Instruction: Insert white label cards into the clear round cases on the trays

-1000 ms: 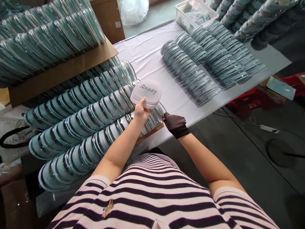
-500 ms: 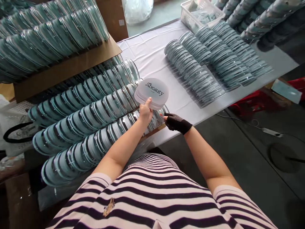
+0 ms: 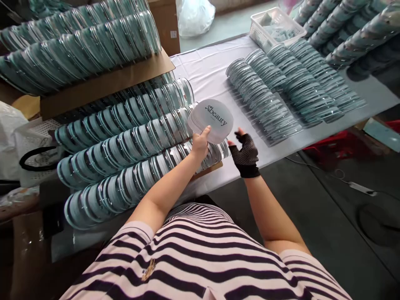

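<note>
My left hand point(image 3: 201, 143), bare, is closed on a stack of round white printed cards point(image 3: 212, 121), thumb on top; dark lettering reading "beauty" shows on the uppermost one. To its right, my right hand point(image 3: 245, 152), in a black fingerless glove, is apart from the stack, with thumb and forefinger spread and nothing seen between them. Below and left of the cards lie long rows of clear round lids point(image 3: 125, 135) standing on edge, with white discs between them. The ends of the nearest rows are partly hidden behind the cards and my left hand.
More lids point(image 3: 93, 46) rest on a cardboard sheet point(image 3: 125, 79) at upper left. Further rows of lids point(image 3: 262, 96) lie on the white-covered table point(image 3: 203, 62). A white basket point(image 3: 276, 29) stands at the table's back. A cable with a power strip point(image 3: 362, 188) runs across the floor.
My right hand has drawn away from the lid row's end, lifting and opening its fingers. My left hand still holds the cards. The whole view has shifted slightly.
</note>
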`<act>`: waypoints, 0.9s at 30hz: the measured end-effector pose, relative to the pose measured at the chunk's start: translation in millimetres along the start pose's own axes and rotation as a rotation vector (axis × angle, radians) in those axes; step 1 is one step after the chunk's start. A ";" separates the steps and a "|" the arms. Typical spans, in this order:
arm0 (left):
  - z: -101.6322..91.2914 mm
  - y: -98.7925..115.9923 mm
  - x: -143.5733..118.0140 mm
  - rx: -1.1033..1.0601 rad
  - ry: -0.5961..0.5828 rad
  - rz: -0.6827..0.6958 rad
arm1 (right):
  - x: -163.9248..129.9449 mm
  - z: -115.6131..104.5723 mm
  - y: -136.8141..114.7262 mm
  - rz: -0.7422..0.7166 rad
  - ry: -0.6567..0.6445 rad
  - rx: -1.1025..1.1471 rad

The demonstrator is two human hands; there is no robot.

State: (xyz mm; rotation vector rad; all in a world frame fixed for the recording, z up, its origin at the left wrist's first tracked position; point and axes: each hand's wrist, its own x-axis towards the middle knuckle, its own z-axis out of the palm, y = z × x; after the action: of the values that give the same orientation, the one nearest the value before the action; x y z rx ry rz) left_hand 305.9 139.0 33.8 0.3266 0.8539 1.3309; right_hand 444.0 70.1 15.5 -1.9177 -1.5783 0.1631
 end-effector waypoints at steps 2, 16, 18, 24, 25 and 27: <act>-11.9 4.3 -11.4 0.042 -0.051 0.022 | 8.7 -2.9 -4.0 -0.034 0.054 0.077; -72.8 12.2 -36.3 0.229 -0.087 0.130 | -30.2 8.5 -59.2 -0.062 0.088 0.109; -71.1 12.6 -38.7 0.211 -0.093 0.085 | -34.1 11.6 -61.7 0.032 0.022 0.322; -54.9 23.9 -34.7 0.127 -0.013 0.012 | -51.1 -18.4 -32.2 0.422 0.177 0.349; -51.9 27.0 -30.2 0.093 0.019 0.007 | -59.1 -28.3 -25.9 0.383 0.175 0.240; -46.9 32.0 -20.0 0.029 0.074 -0.004 | -78.4 -45.6 -18.3 0.257 0.059 0.005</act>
State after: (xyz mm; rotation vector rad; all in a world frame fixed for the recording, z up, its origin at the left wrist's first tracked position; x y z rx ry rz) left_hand 250.3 116.4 30.7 0.3001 0.9356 1.3348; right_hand 429.1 -18.4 38.3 -2.0967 -1.2883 0.2169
